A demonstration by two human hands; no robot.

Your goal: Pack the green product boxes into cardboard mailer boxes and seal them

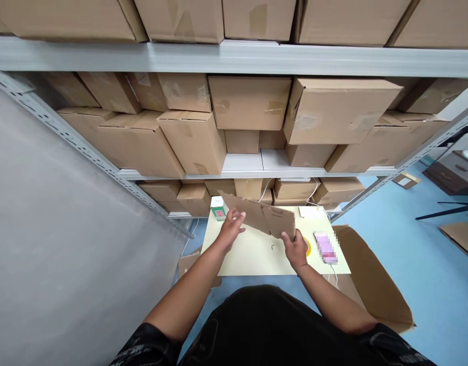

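- At four o'clock on the cardboard, the right hand pinches its edge.
- Toward nine, the left hand spreads; contact unclear.
- Three o'clock on the table: phone.

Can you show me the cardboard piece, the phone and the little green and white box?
Cardboard piece [259,215]: head view, middle of its flat face.
Phone [325,247]: head view, on its pixelated screen.
Green and white box [219,212]: head view, on its green side.
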